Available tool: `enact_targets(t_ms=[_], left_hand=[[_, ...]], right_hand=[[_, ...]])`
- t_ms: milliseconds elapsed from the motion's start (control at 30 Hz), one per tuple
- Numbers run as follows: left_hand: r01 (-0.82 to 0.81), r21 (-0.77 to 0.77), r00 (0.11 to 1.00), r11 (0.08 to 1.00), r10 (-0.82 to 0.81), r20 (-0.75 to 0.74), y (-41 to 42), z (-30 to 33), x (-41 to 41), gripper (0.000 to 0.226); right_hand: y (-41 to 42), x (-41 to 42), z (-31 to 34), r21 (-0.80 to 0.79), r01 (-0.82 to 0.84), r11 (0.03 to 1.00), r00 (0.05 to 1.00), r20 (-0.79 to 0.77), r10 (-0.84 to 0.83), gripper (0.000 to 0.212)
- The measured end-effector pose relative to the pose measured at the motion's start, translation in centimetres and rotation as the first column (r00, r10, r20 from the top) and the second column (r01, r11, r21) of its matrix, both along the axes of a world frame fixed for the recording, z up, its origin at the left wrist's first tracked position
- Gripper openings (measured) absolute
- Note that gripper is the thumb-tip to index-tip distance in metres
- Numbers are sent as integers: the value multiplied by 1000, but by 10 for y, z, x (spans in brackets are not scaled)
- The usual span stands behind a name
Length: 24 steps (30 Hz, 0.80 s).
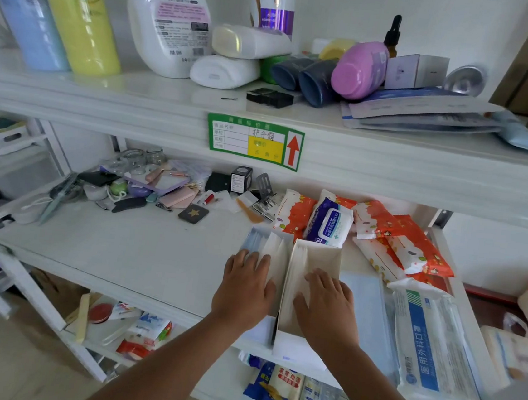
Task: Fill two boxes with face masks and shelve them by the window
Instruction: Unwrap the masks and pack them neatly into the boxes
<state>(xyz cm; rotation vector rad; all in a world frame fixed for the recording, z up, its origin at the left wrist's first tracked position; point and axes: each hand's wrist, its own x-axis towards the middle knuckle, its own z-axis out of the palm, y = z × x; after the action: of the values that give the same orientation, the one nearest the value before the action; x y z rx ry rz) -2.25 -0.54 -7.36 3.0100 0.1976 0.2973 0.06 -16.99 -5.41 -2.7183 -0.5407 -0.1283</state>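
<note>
Two white cardboard boxes stand side by side at the front of the middle shelf, both with their tops open. The left box [275, 250] shows blue and white face masks at its far end. My left hand [245, 287] lies flat on top of it, fingers spread. My right hand [326, 305] rests inside the right box [316, 260], pressing down on its pale contents. A loose stack of blue face masks [364, 303] lies just right of the boxes, beside a sealed pack of masks [430, 341].
Orange and white wipe packs [391, 242] crowd the shelf behind and right of the boxes. Small toiletries clutter the back left [159, 189]. The upper shelf carries bottles and a green price label [254, 141]. More packets lie on the lower shelf [284, 394].
</note>
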Motion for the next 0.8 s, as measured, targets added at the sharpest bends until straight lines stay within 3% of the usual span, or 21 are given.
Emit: enact_targets(t_ms=[333,800], left_hand=[[49,19,996,999,-50,72,4,-7,3,46],[98,-13,994,995,-97,54,5,-9,3,48]], right_hand=[[0,-2,4,-6,-11,1000,1000,12,11,32],[1,-5,6,22,2,1000,1000,6,-3,27]])
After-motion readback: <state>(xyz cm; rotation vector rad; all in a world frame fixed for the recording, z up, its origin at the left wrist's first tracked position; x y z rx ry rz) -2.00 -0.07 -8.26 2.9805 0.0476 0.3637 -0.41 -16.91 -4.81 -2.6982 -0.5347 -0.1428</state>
